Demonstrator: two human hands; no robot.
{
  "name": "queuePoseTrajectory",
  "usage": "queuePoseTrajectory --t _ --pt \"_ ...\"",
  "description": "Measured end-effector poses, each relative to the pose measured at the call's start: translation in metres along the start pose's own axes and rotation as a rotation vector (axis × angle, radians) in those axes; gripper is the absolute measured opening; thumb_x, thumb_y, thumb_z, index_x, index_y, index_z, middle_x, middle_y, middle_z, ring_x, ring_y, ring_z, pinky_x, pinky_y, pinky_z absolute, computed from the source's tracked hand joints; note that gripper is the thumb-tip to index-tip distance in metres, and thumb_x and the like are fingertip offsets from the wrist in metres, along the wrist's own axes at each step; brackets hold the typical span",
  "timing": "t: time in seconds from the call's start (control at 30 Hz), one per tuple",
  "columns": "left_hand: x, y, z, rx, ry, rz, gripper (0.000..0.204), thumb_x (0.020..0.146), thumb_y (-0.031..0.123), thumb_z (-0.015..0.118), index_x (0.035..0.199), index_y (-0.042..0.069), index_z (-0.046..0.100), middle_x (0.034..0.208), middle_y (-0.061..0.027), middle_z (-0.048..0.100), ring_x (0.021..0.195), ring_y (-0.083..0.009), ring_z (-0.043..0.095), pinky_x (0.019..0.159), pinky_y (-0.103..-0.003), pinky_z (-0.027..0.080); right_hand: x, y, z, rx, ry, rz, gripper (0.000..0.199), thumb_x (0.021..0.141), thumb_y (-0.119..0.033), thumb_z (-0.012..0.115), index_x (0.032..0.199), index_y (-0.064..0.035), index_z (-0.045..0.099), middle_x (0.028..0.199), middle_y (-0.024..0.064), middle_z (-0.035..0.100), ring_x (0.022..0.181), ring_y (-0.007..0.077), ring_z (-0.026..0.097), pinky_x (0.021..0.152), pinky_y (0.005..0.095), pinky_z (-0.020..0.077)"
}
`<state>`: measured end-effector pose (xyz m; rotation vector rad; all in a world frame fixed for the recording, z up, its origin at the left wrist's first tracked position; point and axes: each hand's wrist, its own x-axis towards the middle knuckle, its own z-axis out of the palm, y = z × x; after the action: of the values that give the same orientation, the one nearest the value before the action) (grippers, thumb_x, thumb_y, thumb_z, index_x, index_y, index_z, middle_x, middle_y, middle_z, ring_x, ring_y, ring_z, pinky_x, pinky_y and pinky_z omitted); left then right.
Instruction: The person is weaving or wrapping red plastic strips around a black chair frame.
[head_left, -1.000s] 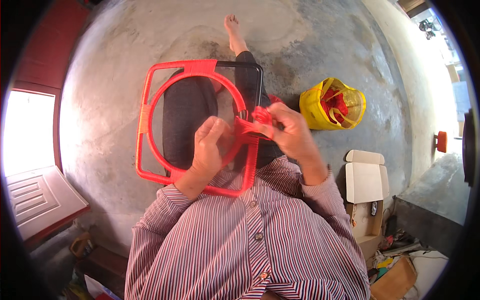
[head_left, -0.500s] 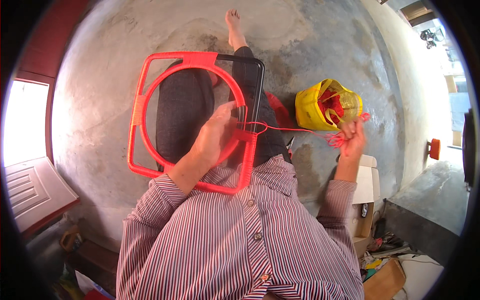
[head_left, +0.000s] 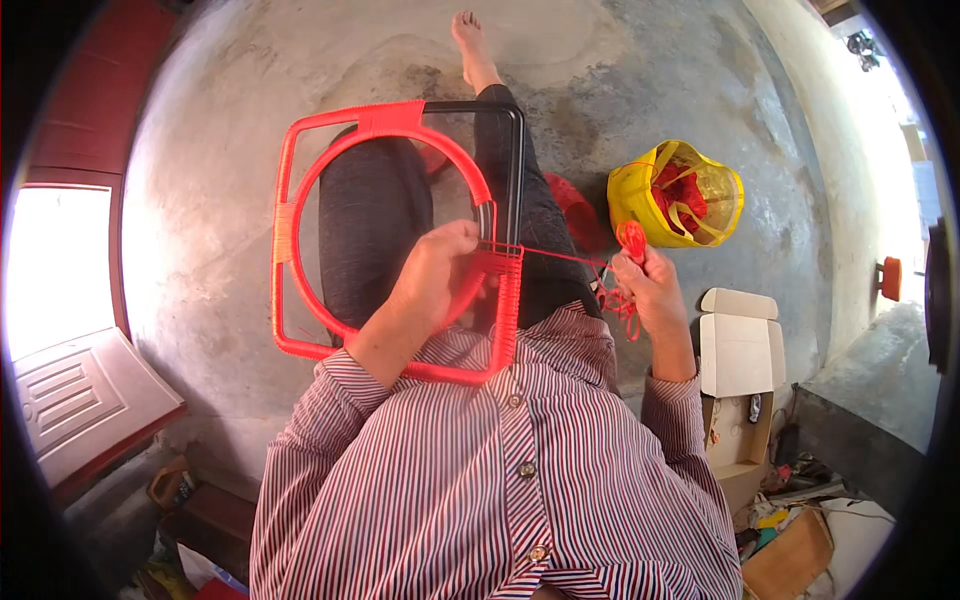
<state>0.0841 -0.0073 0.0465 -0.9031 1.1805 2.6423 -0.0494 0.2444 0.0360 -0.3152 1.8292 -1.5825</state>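
On my lap rests a square frame [head_left: 390, 117] with a round ring inside it. Red cord covers most of both, while the upper right corner and a short stretch of the ring are bare black. My left hand [head_left: 432, 272] is closed at the ring's right side, its fingertips partly hidden there. Out to the right, my right hand [head_left: 655, 292] grips a bundle of red cord [head_left: 632, 240] with loose loops hanging below it. A strand of cord [head_left: 562, 255] runs taut from the frame's right bar to that hand.
A yellow bag [head_left: 630, 205] holding red material stands on the concrete floor beyond my right hand. Closer on the right lies an opened cardboard box [head_left: 740, 355], near a wooden board [head_left: 790, 560] and clutter. A grey ledge [head_left: 870, 420] juts from the right wall.
My right hand has come inward and slightly lower with the cord bundle. The loose loop by the frame's right bar has drawn tight. My left hand stays at the ring.
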Motion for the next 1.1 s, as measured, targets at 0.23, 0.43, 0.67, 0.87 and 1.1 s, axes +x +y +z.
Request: queuePoseTrajectory --t 0.23,0.43,0.67,0.87,1.1 --pt "0.001 -0.006 -0.01 -0.048 0.033 -0.019 0.004 0.075 0.012 0.047 0.075 0.009 0.045 0.068 -0.0102 0.057 0.053 -0.0217 0.056 0.049 -0.033 0.045 -0.017 0.022 0.0 -0.094 -0.063 -0.012 0.021 0.092 -0.025 0.063 0.082 -0.0082 0.056 0.066 -0.0076 0.046 0.057 0.0017 0.038 0.05 0.0205 0.0296" --pt "0.001 -0.008 -0.01 -0.133 -0.008 -0.051 0.003 0.074 0.011 0.047 0.074 0.009 0.045 0.064 -0.0098 0.055 0.051 -0.023 0.056 0.046 -0.034 0.045 0.014 0.039 0.01 -0.488 0.068 0.008 0.017 0.09 -0.017 0.06 0.095 -0.0016 0.057 0.063 0.0046 0.05 0.058 0.0133 0.051 0.056 0.0281 0.0407" --pt "-0.002 -0.013 0.004 -0.063 0.129 0.244 0.021 0.09 0.02 0.048 0.102 0.004 0.053 0.086 -0.0048 0.058 0.071 -0.0152 0.055 0.062 -0.028 0.047 0.053 -0.036 0.063 -0.668 -0.013 -0.647 0.017 0.082 -0.01 0.06 0.098 -0.005 0.06 0.091 0.0107 0.06 0.084 0.0285 0.061 0.069 0.0351 0.0488" --pt "0.002 -0.02 0.004 0.212 0.224 0.511 0.023 0.087 -0.006 0.052 0.109 0.002 0.053 0.088 -0.0023 0.058 0.072 -0.0098 0.052 0.065 -0.022 0.044 0.056 -0.047 0.108 -0.831 -0.064 -0.973 0.026 0.071 -0.012 0.072 0.095 -0.0086 0.062 0.096 0.004 0.061 0.091 0.0246 0.06 0.069 0.0356 0.0513" --pt "0.01 -0.022 -0.013 0.261 0.277 0.18 0.018 0.081 -0.01 0.047 0.093 0.002 0.055 0.083 -0.0037 0.059 0.068 -0.0112 0.055 0.065 -0.023 0.047 0.046 -0.003 0.072 -0.776 -0.114 -0.657 0.016 0.07 -0.018 0.072 0.08 -0.0088 0.064 0.084 0.0086 0.059 0.081 0.0284 0.059 0.07 0.0388 0.0488"
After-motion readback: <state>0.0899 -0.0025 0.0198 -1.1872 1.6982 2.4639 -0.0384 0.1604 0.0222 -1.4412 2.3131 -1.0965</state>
